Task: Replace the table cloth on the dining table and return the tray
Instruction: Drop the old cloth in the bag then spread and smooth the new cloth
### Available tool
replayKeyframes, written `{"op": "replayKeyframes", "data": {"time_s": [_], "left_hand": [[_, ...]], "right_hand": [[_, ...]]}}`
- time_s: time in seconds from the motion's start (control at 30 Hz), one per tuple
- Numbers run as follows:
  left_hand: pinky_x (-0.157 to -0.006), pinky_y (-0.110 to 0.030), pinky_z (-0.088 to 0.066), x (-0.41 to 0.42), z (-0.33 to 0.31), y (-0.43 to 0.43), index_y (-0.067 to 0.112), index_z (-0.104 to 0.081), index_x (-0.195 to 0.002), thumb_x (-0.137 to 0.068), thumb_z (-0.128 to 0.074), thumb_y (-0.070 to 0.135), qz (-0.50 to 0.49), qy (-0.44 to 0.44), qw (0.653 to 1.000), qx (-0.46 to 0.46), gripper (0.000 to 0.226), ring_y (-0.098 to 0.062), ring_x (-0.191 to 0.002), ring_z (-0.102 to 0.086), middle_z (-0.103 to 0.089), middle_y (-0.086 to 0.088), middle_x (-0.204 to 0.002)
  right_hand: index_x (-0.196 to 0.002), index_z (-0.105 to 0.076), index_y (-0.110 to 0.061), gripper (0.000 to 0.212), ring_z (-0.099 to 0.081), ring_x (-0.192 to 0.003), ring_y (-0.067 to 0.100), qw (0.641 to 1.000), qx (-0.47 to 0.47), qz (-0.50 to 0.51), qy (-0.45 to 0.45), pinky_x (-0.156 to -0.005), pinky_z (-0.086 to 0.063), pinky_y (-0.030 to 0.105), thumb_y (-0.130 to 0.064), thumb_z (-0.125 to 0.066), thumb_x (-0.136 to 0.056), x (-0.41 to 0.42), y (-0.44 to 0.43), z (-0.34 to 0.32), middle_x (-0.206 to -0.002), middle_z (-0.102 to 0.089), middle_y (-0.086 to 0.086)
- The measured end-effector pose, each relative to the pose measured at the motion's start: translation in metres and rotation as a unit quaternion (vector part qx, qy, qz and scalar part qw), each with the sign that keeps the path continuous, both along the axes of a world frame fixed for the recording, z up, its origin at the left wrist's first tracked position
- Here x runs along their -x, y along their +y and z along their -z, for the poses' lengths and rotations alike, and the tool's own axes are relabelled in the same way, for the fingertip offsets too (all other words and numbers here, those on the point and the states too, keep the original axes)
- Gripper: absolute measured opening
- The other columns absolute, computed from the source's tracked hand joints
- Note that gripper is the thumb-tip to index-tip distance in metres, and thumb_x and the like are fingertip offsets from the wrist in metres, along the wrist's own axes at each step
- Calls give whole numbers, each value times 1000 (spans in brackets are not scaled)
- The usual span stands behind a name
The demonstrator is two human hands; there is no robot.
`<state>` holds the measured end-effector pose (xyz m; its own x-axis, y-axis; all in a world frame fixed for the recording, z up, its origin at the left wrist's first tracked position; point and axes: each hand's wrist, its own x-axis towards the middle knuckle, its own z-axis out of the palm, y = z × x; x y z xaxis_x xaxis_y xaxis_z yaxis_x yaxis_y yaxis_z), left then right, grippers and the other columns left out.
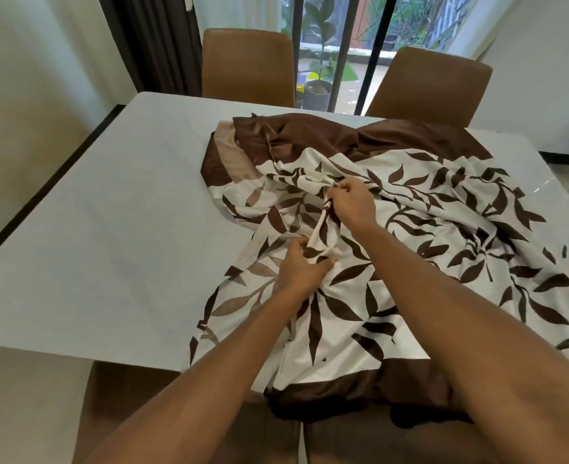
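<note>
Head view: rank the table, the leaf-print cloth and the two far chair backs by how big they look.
1. Table, largest; it runs out of frame.
2. Cloth, bunched over the table's right side, pinched by the left hand and right hand.
3. Left chair back and right chair back look alike, so no ranking.

A cream table cloth point(410, 229) with brown leaves and a dark brown border lies bunched on the right part of the white table point(92, 212). Both hands pinch a raised fold at the cloth's middle: left hand point(301, 267) nearer, right hand point(353, 202) farther. Two brown chairs point(247, 65) stand behind the table.
</note>
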<state>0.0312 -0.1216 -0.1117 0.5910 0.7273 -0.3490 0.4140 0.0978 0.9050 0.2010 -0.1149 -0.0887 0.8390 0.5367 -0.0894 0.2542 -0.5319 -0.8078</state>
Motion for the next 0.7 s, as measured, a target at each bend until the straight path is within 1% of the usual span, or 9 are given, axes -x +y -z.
{"op": "replayKeyframes", "data": {"time_s": [0.1, 0.13, 0.2, 0.3, 0.37, 0.43, 0.5, 0.6, 0.7], "left_hand": [[-85, -35, -52, 21, 18, 5, 26, -61, -116, -88, -62, 53, 28, 97, 974, -205, 38, -14, -100, -61, -61, 11, -101], [-85, -34, -51, 29, 23, 11, 26, -63, -116, -89, -60, 53, 14, 112, 955, -276, 38, -15, -102, -59, -61, 9, -102], [-92, -36, -45, 41, 30, 25, 26, -60, -123, -90, -58, 50, -5, 148, 917, -371, 41, -18, -114, -51, -58, 3, -120], [-102, -46, -37, 54, 45, 47, 29, -46, -138, -89, -58, 46, 34, 217, 876, -429, 54, -25, -132, -38, -44, -3, -142], [-102, -49, -36, 62, 51, 55, 32, -42, -141, -90, -54, 48, 27, 239, 869, -433, 54, -27, -132, -39, -44, -6, -143], [-98, -47, -37, 64, 52, 58, 28, -43, -141, -94, -52, 45, 7, 235, 872, -429, 51, -28, -124, -45, -50, -8, -136], [-95, -47, -40, 62, 48, 59, 24, -42, -142, -93, -56, 43, 8, 233, 874, -426, 54, -29, -117, -50, -54, -9, -131], [-94, -46, -46, 54, 45, 61, 20, -40, -143, -90, -61, 42, 22, 186, 915, -358, 61, -28, -113, -57, -57, -9, -127], [-88, -40, -52, 47, 41, 60, 24, -56, -122, -89, -61, 52, 55, 125, 956, -259, 44, -20, -104, -62, -66, 5, -111]], "right_hand": [[-122, -58, -25, 35, -62, -98, 21, 969, 211, -103, -82, -79, -49, 35, -35, -63, -89, 9, -16, 16, -108, -63, -1], [-132, -53, -25, 48, -61, -107, 24, 961, 235, -119, -90, -84, -52, 39, -38, -65, -87, 13, -20, 23, -120, -62, 2], [-145, -41, -28, 70, -55, -124, 30, 962, 229, -116, -94, -96, -52, 48, -51, -66, -85, 25, -25, 35, -140, -53, 6], [-151, -29, -34, 81, -47, -131, 34, 960, 224, -107, -129, -101, -48, 55, -64, -63, -84, 42, -26, 46, -145, -45, 7], [-153, -23, -39, 80, -45, -131, 33, 954, 233, -110, -153, -102, -46, 55, -56, -64, -87, 52, -28, 51, -146, -43, 7], [-153, -21, -41, 74, -47, -127, 32, 945, 231, -129, -192, -99, -47, 53, -42, -62, -91, 60, -29, 55, -145, -42, 8], [-148, -34, -40, 62, -49, -120, 31, 944, 194, -161, -215, -96, -48, 47, -24, -56, -92, 64, -30, 61, -141, -45, 8], [-136, -59, -24, 50, -49, -114, 30, 961, 123, -161, -188, -97, -45, 37, -8, -52, -89, 67, -28, 69, -127, -54, 10], [-138, -59, -15, 53, -53, -114, 30, 980, 73, -122, -139, -101, -47, 38, -3, -49, -87, 72, -26, 73, -124, -58, 10]]}}
